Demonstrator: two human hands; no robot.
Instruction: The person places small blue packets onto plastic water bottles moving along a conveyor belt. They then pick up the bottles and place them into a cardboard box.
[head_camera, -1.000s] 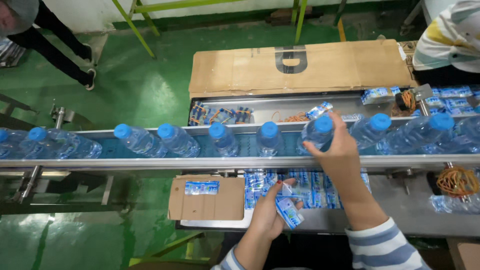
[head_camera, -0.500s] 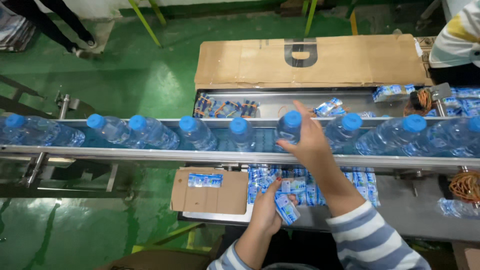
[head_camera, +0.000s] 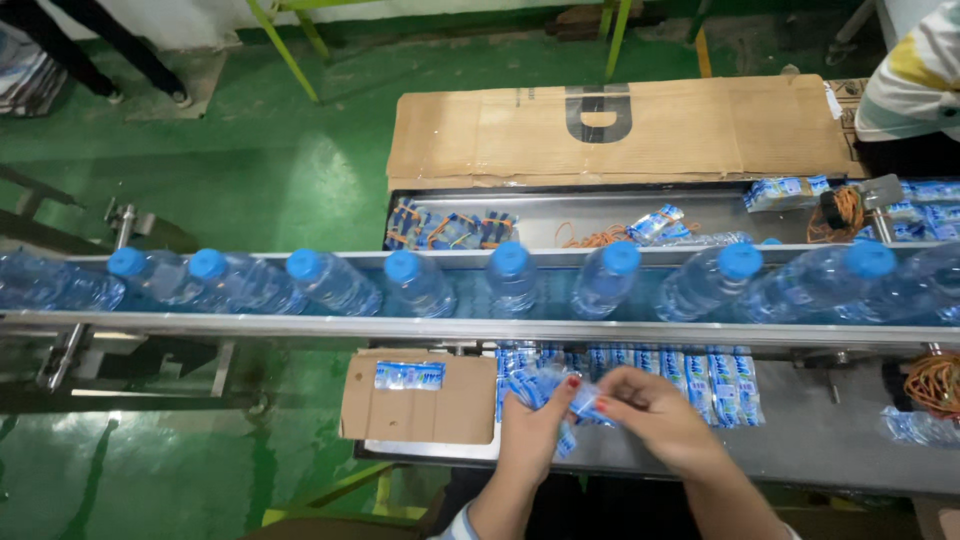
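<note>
Green factory flooring (head_camera: 250, 170) is showing beneath a bottling line, where a person is working at a steel bench (head_camera: 800, 450) below the conveyor. Nearest the camera, the left hand (head_camera: 530, 430) is closing its fingers around a bunch of blue-and-white plastic labels (head_camera: 545, 390), thumb pressed on top, while the right hand (head_camera: 655, 415) is meeting it just to the right, its fingertips pinching a single label (head_camera: 590, 405) at the edge of that bunch. Just beyond the grip, more stacks of the same labels (head_camera: 700, 372) are lying in a row on the bench; to the left of the hands, a flat piece of cardboard (head_camera: 420, 405) is carrying 1 small label bundle (head_camera: 408, 375). Farther out, above the hands, clear water bottles with blue caps (head_camera: 510, 280) are standing in single file on the conveyor (head_camera: 480, 328). Past them, a metal tray (head_camera: 560, 212) is holding banded label packs and orange rubber bands, and a large flattened carton (head_camera: 620, 125) is lying behind it. At far right, another person in a striped shirt (head_camera: 915, 70) is standing.
</note>
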